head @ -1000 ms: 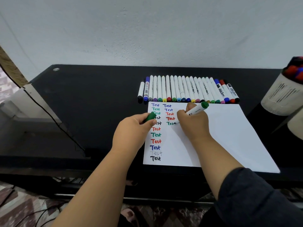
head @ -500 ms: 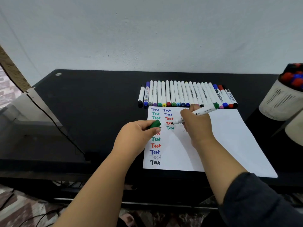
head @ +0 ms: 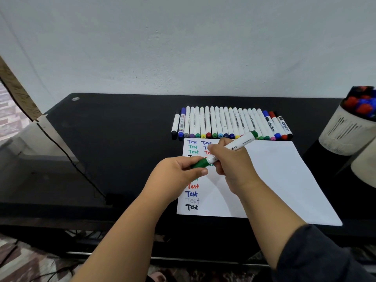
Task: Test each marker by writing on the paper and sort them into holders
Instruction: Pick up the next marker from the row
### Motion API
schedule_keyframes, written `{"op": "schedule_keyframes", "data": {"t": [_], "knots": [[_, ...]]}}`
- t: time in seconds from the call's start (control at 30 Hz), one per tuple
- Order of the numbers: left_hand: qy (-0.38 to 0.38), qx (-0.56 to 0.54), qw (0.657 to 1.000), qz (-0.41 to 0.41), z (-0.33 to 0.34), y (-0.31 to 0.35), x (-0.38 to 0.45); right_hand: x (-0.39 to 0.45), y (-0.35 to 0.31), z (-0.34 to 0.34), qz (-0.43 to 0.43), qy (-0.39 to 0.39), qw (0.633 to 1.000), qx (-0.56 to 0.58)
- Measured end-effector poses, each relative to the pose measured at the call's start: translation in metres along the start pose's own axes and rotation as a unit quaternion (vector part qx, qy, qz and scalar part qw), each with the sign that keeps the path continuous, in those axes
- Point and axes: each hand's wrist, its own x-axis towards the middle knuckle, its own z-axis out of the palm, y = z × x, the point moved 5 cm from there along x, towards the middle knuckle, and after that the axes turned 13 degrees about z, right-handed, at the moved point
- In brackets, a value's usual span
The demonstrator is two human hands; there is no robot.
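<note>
My right hand grips a white marker with a green end, held above the paper. My left hand pinches its green cap, which sits over the marker's tip. The white sheet lies on the black table and carries two columns of the word "Test" in blue, green, red, grey and black. A row of several capped markers lies side by side just behind the paper. A pale holder at the right edge holds red and blue markers.
A second pale holder is partly visible at the far right, in front of the first. A black cable runs down the table's left side. The wall stands right behind the table.
My right hand lifted the marker's tip off the paper and swung it left. My left hand brought the green cap up to meet it, and the cap now sits on the tip.
</note>
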Motion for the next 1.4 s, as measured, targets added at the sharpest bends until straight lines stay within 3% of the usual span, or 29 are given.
{"op": "schedule_keyframes", "data": {"t": [0.3, 0.5, 0.8, 1.13, 1.33, 1.4], "knots": [[0.017, 0.006, 1.0, 0.012, -0.005, 0.003, 0.0, -0.004, -0.005, 0.001, 0.004, -0.052, 0.998, 0.02], [0.004, 0.026, 1.0, 0.009, 0.002, 0.009, 0.0, -0.001, -0.004, -0.002, 0.014, -0.003, 0.999, 0.046], [0.023, 0.1, 0.995, 0.01, 0.011, 0.012, 0.001, 0.0, 0.007, -0.003, 0.052, 0.009, 0.996, 0.079], [0.017, 0.113, 0.993, 0.0, 0.02, 0.01, 0.0, -0.006, 0.011, -0.011, 0.09, 0.046, 0.995, 0.027], [0.029, 0.167, 0.985, 0.02, 0.016, 0.028, -0.012, -0.028, 0.003, -0.019, 0.086, 0.016, 0.978, 0.191], [0.027, 0.177, 0.984, 0.014, 0.012, 0.034, -0.017, -0.035, -0.003, -0.026, 0.058, 0.038, 0.977, 0.204]]}}
